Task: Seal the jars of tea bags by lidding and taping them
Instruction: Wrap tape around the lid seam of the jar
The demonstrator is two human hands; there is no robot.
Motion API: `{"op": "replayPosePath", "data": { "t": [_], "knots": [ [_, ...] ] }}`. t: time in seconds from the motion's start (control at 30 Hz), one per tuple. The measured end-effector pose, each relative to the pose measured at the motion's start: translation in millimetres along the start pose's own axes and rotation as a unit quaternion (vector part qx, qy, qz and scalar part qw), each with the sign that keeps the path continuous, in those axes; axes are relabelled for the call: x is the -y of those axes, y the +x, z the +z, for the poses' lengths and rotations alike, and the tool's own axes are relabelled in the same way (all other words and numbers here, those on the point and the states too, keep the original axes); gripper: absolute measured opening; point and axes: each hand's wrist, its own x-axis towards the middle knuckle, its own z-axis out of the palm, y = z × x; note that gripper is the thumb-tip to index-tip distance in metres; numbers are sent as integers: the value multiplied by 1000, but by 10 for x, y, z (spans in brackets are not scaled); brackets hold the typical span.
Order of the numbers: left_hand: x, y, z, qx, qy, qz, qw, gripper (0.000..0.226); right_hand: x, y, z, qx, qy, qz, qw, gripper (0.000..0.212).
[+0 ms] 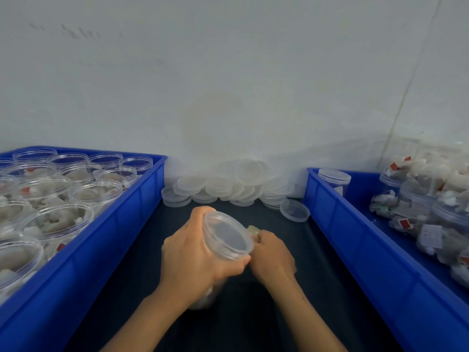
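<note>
While the head camera looked down at the dark bench (pixel 291 288), the left hand (pixel 193 260) gripped a clear jar (pixel 225 236) in the lower centre of the frame, its fingers (pixel 200 214) curled round the wall just under the lid (pixel 228 232), thumb along the near rim. The jar was tilted, its lidded top facing up and right; its lower body was mostly hidden behind the left palm, and its contents could not be made out. The right hand (pixel 272 254) sat just beside the jar on the right, fingers clenched round a small pale, yellowish object (pixel 253 231) touching the lid's edge; only its tip showed, too little to tell what it was.

At the left edge, a blue crate (pixel 142 199) held open jars of tea bags (pixel 58 199), cut off by the frame. At centre, against the wall, lay a heap of spare lids (pixel 228 186). At the right, a second blue crate (pixel 355 237) held lidded jars and loose tea bags (pixel 431 199), blurred.
</note>
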Motion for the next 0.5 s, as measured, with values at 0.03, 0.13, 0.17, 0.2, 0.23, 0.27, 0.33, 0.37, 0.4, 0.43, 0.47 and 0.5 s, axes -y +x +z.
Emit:
{"op": "replayPosePath", "data": {
  "t": [0.03, 0.13, 0.17, 0.2, 0.23, 0.27, 0.33, 0.37, 0.4, 0.43, 0.47, 0.5],
  "knots": [
    [-91, -107, 40, 46, -60, 6, 997, 73, -38, 41, -51, -9, 7, 18, 1000, 25],
    [-211, -174, 145, 93, -65, 23, 993, 77, -138, 89, -104, -4, 24, 33, 999, 20],
    [-195, -114, 163, 73, -56, 11, 996, 79, -146, 46, -104, -6, -19, 20, 1000, 18],
    [-178, -17, 149, 50, -55, -3, 997, 81, -180, 43, -76, -22, -53, -2, 998, 18],
    [-142, 66, 125, 37, -60, -15, 997, 82, -209, 37, -52, -45, -48, -30, 997, 19],
    [-109, 99, 108, 34, -60, -26, 997, 82, -237, 31, -25, -57, -14, -53, 997, 20],
    [-50, 90, 138, 39, -51, -35, 997, 83, -256, 44, -4, -62, 56, -68, 994, 23],
    [-31, 67, 165, 40, -51, -36, 997, 84, -257, 55, 9, -55, 58, -77, 994, 22],
    [-15, 63, 181, 36, -53, -36, 997, 84, -273, 62, 31, -52, 50, -92, 993, 19],
    [1, 75, 181, 31, -54, -37, 997, 84, -275, 58, 48, -59, 51, -105, 991, 15],
    [19, 93, 174, 25, -56, -38, 997, 84, -277, 45, 66, -74, 65, -117, 988, 12],
    [32, 104, 161, 20, -59, -42, 997, 84, -277, 27, 69, -80, 90, -121, 985, 10]
  ]
}}
